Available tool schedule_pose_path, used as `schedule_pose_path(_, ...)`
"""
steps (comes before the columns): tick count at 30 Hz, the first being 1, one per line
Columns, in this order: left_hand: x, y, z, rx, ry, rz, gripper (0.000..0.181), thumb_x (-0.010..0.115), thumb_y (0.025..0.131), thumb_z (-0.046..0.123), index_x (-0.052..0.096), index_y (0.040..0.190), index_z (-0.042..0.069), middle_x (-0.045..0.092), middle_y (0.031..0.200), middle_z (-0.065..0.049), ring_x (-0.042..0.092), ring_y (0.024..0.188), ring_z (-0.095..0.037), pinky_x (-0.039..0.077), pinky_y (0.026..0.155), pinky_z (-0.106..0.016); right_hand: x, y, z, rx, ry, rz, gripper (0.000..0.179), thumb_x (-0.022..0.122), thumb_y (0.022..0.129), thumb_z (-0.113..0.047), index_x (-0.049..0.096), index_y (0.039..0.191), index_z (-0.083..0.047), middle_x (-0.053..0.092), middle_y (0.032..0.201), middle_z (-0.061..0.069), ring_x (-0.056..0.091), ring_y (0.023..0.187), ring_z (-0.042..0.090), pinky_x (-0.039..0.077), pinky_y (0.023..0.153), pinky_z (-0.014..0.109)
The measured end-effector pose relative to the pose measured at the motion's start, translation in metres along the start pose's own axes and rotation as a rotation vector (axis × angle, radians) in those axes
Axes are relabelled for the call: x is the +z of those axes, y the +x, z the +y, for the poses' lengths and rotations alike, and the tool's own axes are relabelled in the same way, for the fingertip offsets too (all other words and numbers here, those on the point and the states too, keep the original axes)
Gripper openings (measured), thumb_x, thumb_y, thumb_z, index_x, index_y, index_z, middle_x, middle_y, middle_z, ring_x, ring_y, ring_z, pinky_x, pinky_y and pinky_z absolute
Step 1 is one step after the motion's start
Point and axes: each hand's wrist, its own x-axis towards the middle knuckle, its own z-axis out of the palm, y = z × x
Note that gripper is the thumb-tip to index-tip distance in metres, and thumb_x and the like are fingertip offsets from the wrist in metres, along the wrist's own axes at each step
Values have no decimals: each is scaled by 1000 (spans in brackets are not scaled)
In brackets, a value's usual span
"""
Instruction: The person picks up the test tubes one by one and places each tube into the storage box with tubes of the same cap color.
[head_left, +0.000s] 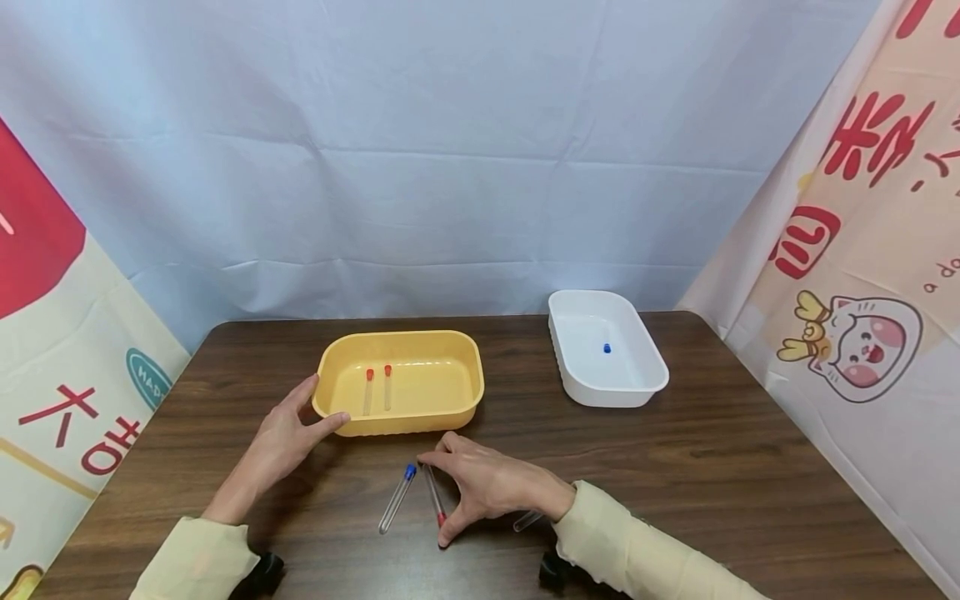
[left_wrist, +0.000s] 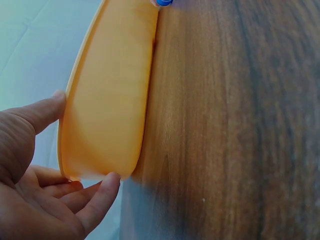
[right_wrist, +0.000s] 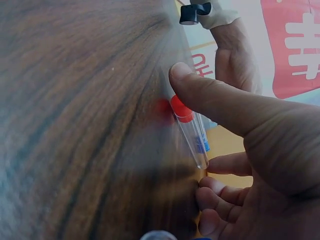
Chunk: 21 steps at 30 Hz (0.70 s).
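My left hand (head_left: pixel 288 429) holds the near left corner of a yellow plastic tray (head_left: pixel 420 422), thumb along the front rim and fingers at the left end. Two red-capped test tubes (head_left: pixel 387 387) lie inside that tray. In front of it, my right hand (head_left: pixel 491 482) pinches a clear test tube with a red cap (right_wrist: pixel 184 117) lengthwise, thumb at the cap and index finger at the rounded end. This tube is low at the tabletop. Just left of it lies a blue-capped test tube (head_left: pixel 396 502). Another clear tube (head_left: pixel 527 521) is partly hidden under the right wrist.
A white tray (head_left: pixel 611 398) stands at the back right of the dark wooden table (head_left: pixel 720 467), with a blue-capped tube (head_left: pixel 607 348) in it. Pale cloth (head_left: pixel 450 167) hangs behind the table's far edge, and printed cloths hang at both sides.
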Motion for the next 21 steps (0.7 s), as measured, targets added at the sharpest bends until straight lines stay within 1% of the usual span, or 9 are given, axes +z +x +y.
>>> schedule_pose_path(8,0,0,0,-8,-3,-8,100,73,97,46,17,163,-3,20,166,-29,24,149,-49,29,115,-66,0,0,-2,15,-18,6,98,97,69,-45,54,150,-12,42,106,-10,43,91,3,42,82,14)
schedule_pose_path(13,0,0,0,-14,-3,-10,100,72,97,46,16,163,-3,20,166,-29,24,150,-49,29,115,-66,-1,-1,-2,24,-17,-3,97,96,70,-48,54,150,-12,42,108,-10,43,93,3,42,83,15)
schedule_pose_path(21,0,0,0,-9,0,-9,100,72,97,46,16,163,-3,20,166,-29,25,149,-49,29,115,-66,-2,-1,-1,47,16,-19,95,94,73,-47,54,150,-10,44,112,-9,44,95,3,43,84,16)
